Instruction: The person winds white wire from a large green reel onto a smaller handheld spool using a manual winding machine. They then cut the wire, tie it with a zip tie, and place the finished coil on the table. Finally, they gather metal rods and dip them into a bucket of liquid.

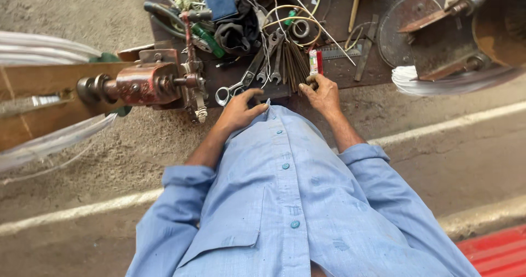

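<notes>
Head view looks down over a blue shirt [285, 200] at a dark workbench [350, 69] crowded with tools.

Right hand [322, 93] sits at the near edge of the bench, fingers curled around a small red-and-white tube-like packet [315, 62] that stands upright out of the fist — the hand is closed on its lower end. Just left of the packet lies a bundle of thin dark rods [296, 66], fanned slightly, touching or nearly touching the hand.

Left hand [241, 108] rests palm-down on the near bench edge, fingers loosely bent, holding nothing that I can see; its fingertips are just beside the ring end of a steel combination spanner [236, 86]. More spanners [274, 58] lie between the two hands, further back. The hands are apart.

Handling judgement: the packet looks light and thin-walled, probably crushable, so a gentle pinch low on the body suits it. The rods look stiff, thin and likely to roll or scatter — best gathered as a bunch round the middle. The spanner looks heavy, rigid and smooth metal, possibly oily; the shank is the place to grip.

To the left, a rusty red vise [145, 82] is fixed on a wooden beam [49, 99]. Far across the bench are green-handled screwdrivers [208, 39], a dark cloth [235, 30] and loops of wire [290, 22]. At the right are a rusty round disc [402, 28] and a rusted machine part [471, 36].
</notes>
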The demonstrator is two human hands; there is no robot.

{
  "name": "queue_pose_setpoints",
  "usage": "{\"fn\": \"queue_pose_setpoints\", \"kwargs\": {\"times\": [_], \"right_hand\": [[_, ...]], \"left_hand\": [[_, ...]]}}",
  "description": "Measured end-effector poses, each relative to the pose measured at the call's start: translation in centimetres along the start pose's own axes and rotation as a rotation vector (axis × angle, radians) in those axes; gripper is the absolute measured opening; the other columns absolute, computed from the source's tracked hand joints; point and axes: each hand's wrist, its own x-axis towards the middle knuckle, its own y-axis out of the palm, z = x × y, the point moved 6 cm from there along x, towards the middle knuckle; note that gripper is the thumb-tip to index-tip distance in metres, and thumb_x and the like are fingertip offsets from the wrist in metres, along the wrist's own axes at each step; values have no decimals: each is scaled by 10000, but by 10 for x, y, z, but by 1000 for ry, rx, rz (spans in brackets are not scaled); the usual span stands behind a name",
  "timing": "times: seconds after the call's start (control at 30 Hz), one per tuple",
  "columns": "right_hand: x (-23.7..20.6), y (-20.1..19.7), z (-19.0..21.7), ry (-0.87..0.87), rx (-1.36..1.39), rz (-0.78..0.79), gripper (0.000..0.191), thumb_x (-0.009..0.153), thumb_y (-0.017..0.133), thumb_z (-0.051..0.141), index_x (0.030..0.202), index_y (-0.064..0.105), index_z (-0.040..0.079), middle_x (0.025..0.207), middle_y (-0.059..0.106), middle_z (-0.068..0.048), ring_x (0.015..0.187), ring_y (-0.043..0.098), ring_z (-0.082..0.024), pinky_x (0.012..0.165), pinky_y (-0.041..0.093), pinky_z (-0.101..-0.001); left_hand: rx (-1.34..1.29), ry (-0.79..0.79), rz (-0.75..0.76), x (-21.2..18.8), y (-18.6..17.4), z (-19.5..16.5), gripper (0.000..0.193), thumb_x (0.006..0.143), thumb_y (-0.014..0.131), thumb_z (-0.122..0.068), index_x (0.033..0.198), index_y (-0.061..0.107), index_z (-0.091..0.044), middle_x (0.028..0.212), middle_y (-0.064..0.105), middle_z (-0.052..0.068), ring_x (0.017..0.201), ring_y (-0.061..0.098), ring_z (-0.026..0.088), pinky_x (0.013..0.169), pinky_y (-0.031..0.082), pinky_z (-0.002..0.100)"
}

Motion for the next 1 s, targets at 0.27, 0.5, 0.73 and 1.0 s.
{"fn": "queue_pose_setpoints", "kwargs": {"times": [0.27, 0.5, 0.73, 1.0], "right_hand": [[-8, 10, 22, -57, -217, -293, 674, 806, 911, 370, 1302, 598, 38, 1220, 549, -212, 1124, 557, -418, 954, 465, -520], [-1, -1, 17, -104, -180, -273, 589, 898, 839, 249, 1406, 584, 96, 1253, 565, -185, 1136, 612, -376, 971, 520, -478], [32, -39, -16, -56, -182, -77, 676, 887, 796, 244, 1476, 517, 65, 1021, 616, -154, 913, 640, -326, 826, 534, -458], [39, -62, -39, -323, -334, 253, 595, 887, 816, 281, 1407, 590, 104, 1086, 645, -140, 981, 651, -306, 875, 546, -437]], "left_hand": [[633, 243, 112, 77, 23, -52, 554, 836, 750, -304, 1348, 597, -158, 998, 743, 179, 923, 712, 376, 778, 563, 502], [695, 77, -60, 78, 5, -35, 458, 816, 807, -402, 1153, 668, -124, 927, 740, 157, 852, 724, 365, 698, 576, 480], [617, 69, -260, 84, 26, -47, 527, 760, 879, -475, 1043, 660, -88, 907, 736, 152, 840, 719, 368, 698, 565, 489], [632, -133, -589, 78, 49, -46, 464, 715, 883, -396, 991, 680, -83, 929, 732, 134, 855, 726, 343, 683, 563, 486]]}}
